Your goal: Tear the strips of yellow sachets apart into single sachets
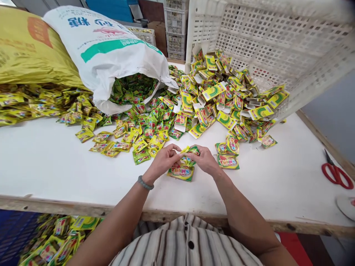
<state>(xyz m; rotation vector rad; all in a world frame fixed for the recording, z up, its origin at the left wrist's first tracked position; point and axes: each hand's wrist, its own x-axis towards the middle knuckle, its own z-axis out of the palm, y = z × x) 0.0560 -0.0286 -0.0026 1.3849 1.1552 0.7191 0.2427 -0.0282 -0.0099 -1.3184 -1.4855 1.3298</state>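
My left hand, with a grey band at the wrist, pinches a small yellow candy packet. Fingertips of my right hand close on a green candy packet right beside it. Both hands meet just above a flat yellow-green carton printed TWINS, which lies on the white table. My fingers partly cover the packets and the carton's far side. Right of my right hand lie a few more TWINS cartons. Loose yellow packets spread just beyond my left hand.
A white sack spills green packets; a yellow sack lies over yellow packets at left. Small cartons pour from a tipped white crate. Red-handled scissors lie at right. Below the table edge, a blue basket holds packs.
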